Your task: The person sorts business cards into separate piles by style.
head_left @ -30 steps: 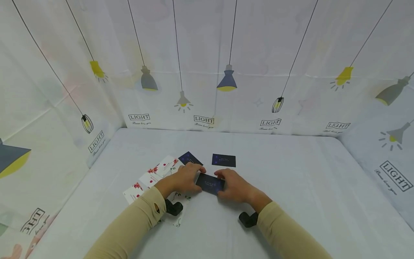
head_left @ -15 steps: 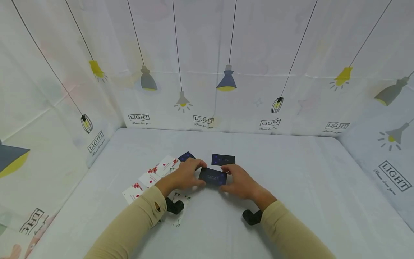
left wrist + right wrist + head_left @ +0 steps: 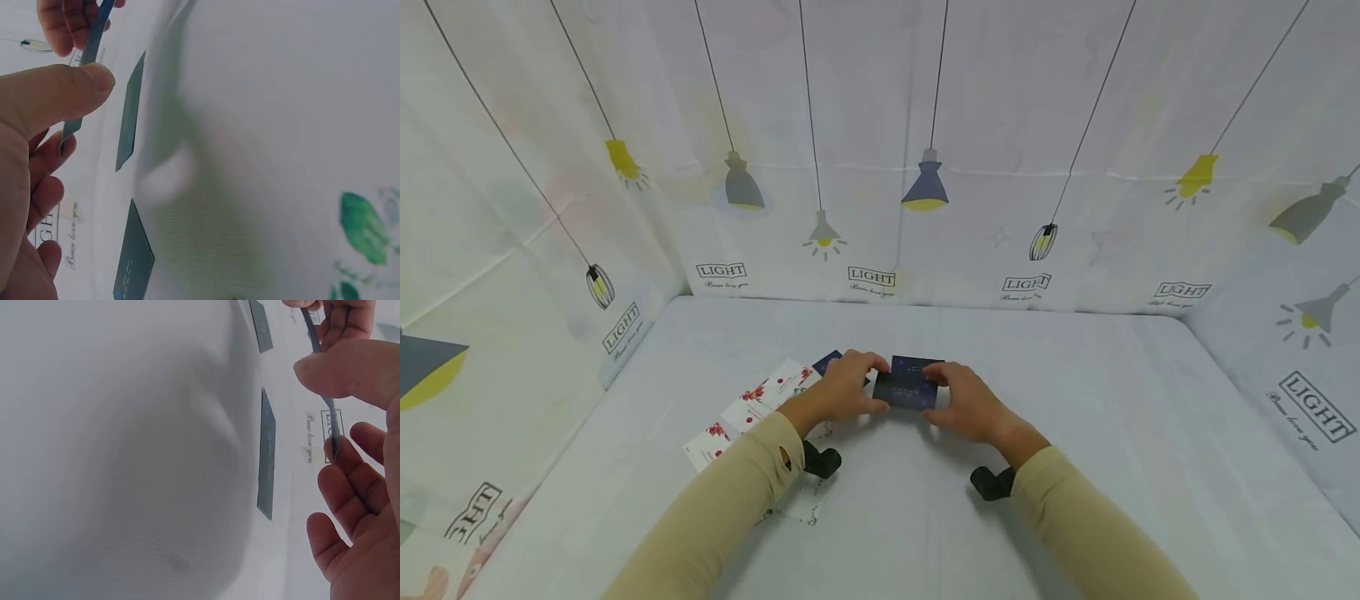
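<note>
At far left, the cloth wall (image 3: 512, 275) bears printed lamps and the word LIGHT; it continues behind the white table (image 3: 1112, 417) and round to the right. Left of centre, white cards (image 3: 747, 414) with red flower prints lie overlapping in a slanting row, partly covered by the left sleeve (image 3: 715, 508). Green leaf prints show nearer the person. Next, the left card (image 3: 826, 362), dark blue, lies flat and askew, partly behind the left hand (image 3: 844, 388). That hand pinches the left end of the held card (image 3: 906, 392) between thumb and fingers, its other fingers curved. The held card, dark blue with pale lettering too small to read, is at table centre, raised clear of the surface and slightly bowed in both wrist views. Just beyond it the rear card (image 3: 912, 363), also dark, lies flat, its near part hidden in the head view. The right hand (image 3: 968, 406) pinches the held card's right end between thumb and fingers, remaining fingers bent. A black device (image 3: 992, 483) sits at the right wrist, beside the right sleeve (image 3: 1093, 521).
</note>
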Tool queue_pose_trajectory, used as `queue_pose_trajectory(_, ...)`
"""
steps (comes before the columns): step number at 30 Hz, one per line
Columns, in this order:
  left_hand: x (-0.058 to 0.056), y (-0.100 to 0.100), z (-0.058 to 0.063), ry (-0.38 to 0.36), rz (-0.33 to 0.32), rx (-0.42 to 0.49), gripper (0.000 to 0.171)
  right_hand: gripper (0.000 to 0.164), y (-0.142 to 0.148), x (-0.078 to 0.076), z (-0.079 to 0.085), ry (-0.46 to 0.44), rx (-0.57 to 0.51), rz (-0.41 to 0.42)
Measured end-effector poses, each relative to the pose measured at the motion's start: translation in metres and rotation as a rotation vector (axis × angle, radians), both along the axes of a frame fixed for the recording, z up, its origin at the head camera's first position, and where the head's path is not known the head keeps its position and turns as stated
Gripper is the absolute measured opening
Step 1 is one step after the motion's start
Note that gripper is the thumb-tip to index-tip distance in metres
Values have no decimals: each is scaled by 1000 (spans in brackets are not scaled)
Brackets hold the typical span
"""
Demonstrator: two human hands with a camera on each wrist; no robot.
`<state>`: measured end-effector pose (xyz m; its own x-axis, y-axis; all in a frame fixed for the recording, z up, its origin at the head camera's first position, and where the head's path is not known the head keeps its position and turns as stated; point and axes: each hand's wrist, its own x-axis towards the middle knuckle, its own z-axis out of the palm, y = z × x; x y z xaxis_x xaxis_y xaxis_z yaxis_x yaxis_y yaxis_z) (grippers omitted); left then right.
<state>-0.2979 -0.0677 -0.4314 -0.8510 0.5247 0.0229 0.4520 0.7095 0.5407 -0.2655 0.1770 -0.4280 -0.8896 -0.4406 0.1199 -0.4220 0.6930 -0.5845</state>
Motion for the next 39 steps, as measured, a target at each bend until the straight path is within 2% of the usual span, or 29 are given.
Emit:
queue_pose_trajectory(9, -12, 8, 4, -1, 9, -12, 51, 60, 8, -12, 1, 20, 2, -37)
queue_pose_trajectory(16, -19, 14, 0, 3, 18, 8, 50, 59, 12, -20, 0, -22, 22, -92)
queue_pose_trajectory(25, -25, 23, -6, 9, 48, -33, 49, 57, 16, -29, -2, -57, 24, -135)
queue_pose_trajectory(34, -33, 29, -12, 2, 81, -61, 46, 55, 17, -35, -5, -71, 55, -151)
queue_pose_trajectory(39, -36, 30, -15, 11, 90, -89, 45, 54, 17, -39, -7, -70, 72, -126)
